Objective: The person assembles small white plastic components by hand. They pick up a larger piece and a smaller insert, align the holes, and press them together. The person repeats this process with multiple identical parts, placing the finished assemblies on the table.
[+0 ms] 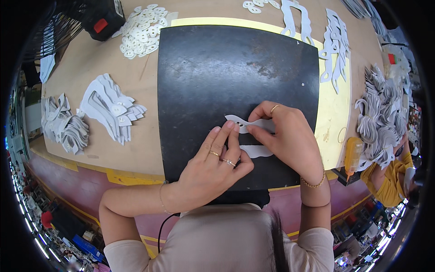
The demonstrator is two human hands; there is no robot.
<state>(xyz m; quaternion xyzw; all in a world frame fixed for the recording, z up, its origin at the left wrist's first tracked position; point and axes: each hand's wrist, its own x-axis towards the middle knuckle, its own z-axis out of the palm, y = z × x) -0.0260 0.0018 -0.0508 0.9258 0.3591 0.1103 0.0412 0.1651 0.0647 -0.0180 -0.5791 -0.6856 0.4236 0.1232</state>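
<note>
A pale grey wavy-edged strip piece (241,121) lies on a black mat (213,72) in front of me, with small dark holes near my fingertips. Its lower band (257,151) shows below my hands. My left hand (217,158) has its fingers stretched out, the fingertips pressing on the strip beside the holes. From the right, my right hand (290,136) pinches the strip's upper band between thumb and forefinger. Part of the strip is hidden beneath both hands.
Small white oval pieces (141,34) are heaped at the far left. Stacked grey cutouts (106,106) and bundles (65,124) lie left; more cutouts (335,50) and bundles (380,113) lie right. An orange-capped glue bottle (353,154) stands near a yellow-sleeved person (389,181).
</note>
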